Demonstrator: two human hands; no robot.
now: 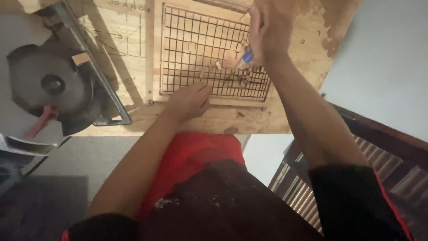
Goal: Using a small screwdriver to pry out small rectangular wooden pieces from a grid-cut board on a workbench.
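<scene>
In the head view, a plywood board [285, 111] fills the upper middle of the frame, and a black wire grid [196, 58] is laid flat inside a light wood frame [156, 53] on it, apparently so that the grid is kept square while it is worked on. Small wood blocks [218, 65] are scattered on the grid near its right half.

The left hand [189, 100] is seen at the centre of the frame, resting on the lower edge of the grid. Its fingers are loosely curled and pressed down on the wire, as if the grid were being steadied; nothing is seen gripped in it.

The right hand [267, 31] is raised at the top of the frame, right of centre, above the grid's right side. It is closed around a small tube [245, 58] with a blue band, whose tip is pointed down at the blocks, probably so that its contents can be placed there; what it contains cannot be told.

At upper left, a round saw blade [49, 82] with a metal guard is seen beside the board.
</scene>
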